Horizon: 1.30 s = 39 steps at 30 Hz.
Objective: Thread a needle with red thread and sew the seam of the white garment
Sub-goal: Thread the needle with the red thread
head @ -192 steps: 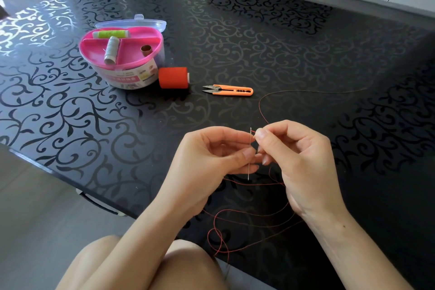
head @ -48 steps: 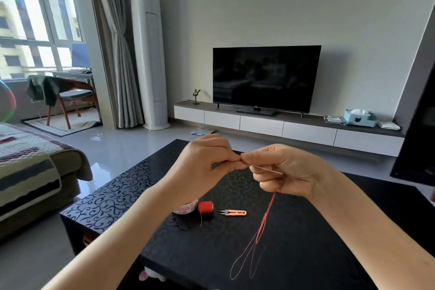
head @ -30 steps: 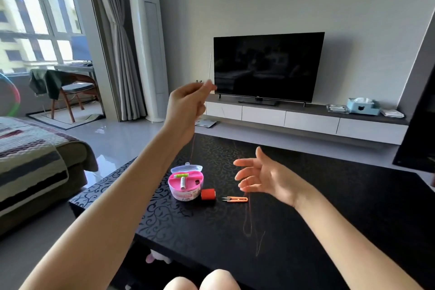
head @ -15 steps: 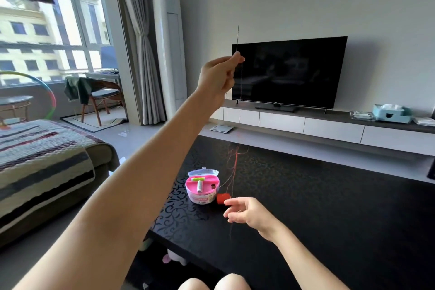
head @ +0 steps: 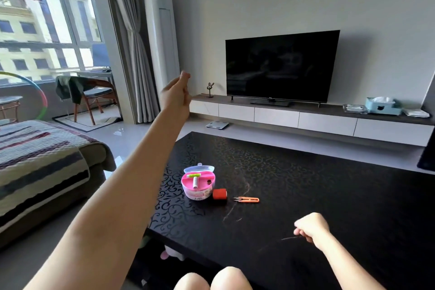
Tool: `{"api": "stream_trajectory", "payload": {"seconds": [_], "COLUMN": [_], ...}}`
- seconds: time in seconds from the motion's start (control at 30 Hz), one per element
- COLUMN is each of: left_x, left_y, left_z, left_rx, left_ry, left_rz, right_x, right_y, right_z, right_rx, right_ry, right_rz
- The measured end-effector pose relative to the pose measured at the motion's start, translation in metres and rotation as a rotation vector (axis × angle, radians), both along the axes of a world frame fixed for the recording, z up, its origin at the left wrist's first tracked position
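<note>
My left hand (head: pixel 177 94) is stretched up and forward above the table's left end, thumb and fingertip pinched together; the needle it held in the earlier frames is too thin to make out. My right hand (head: pixel 311 228) hovers low over the near part of the black table (head: pixel 329 195), fingers curled, pinching the red thread (head: pixel 290 238). Only faint blurred streaks of thread show. The red spool (head: pixel 219 194) lies on the table. No white garment is in view.
A pink sewing box (head: pixel 199 185) with its lid open stands left of the spool, and orange snips (head: pixel 247 199) lie right of it. A sofa with a striped blanket (head: pixel 35 160) is at the left. My knees (head: pixel 211 278) are at the table's near edge.
My left hand has dropped somewhat but stays raised. My right hand has moved right and toward me, closing on the thread and drawing it out. The view has tilted down slightly.
</note>
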<state>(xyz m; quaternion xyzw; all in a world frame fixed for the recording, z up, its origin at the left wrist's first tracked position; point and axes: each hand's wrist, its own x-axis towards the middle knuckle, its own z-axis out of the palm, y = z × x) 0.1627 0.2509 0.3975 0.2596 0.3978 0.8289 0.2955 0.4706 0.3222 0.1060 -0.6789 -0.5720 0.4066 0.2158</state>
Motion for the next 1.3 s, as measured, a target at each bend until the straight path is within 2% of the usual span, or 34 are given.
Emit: {"api": "stream_trajectory", "payload": {"seconds": [0.1,0.27,0.37,0.43,0.5,0.6,0.67,0.77,0.87,0.97,1.1,1.3], "left_x": [-0.013,-0.013,0.000,0.011,0.021,0.034,0.045,0.059,0.070,0.073,0.061,0.043], "left_y": [0.001,-0.002,-0.005,-0.007,-0.008,-0.007,-0.009,-0.011,-0.013,-0.015,-0.018,-0.008], "left_z": [-0.002,-0.003,-0.006,-0.007,-0.009,-0.013,-0.015,-0.016,-0.018,-0.021,-0.035,-0.082], "left_rx": [0.048,0.041,0.012,0.002,0.002,0.009,0.007,0.004,0.006,0.002,0.027,-0.082], "left_ry": [-0.060,0.009,0.130,0.225,0.297,0.399,0.463,0.523,0.568,0.535,0.501,0.423], "left_rz": [0.030,0.003,-0.061,-0.102,-0.149,-0.205,-0.231,-0.253,-0.252,-0.256,-0.291,-0.257], "right_x": [0.020,0.003,-0.019,-0.033,-0.045,-0.061,-0.073,-0.092,-0.111,-0.119,-0.114,-0.098], "right_y": [0.004,-0.003,-0.008,-0.014,-0.020,-0.034,-0.048,-0.060,-0.061,-0.058,-0.062,-0.055], "right_z": [-0.007,0.021,0.064,0.094,0.130,0.193,0.238,0.284,0.305,0.308,0.321,0.373], "right_rx": [-0.081,-0.108,0.030,0.230,0.512,0.867,0.907,0.810,0.820,0.820,0.707,0.626], "right_ry": [-0.156,-0.533,-0.810,-0.847,-0.632,-0.023,0.254,0.511,0.597,0.606,0.703,0.742], "right_rz": [-0.110,0.207,0.336,0.362,0.326,0.309,0.387,0.537,0.554,0.529,0.554,0.567]}}
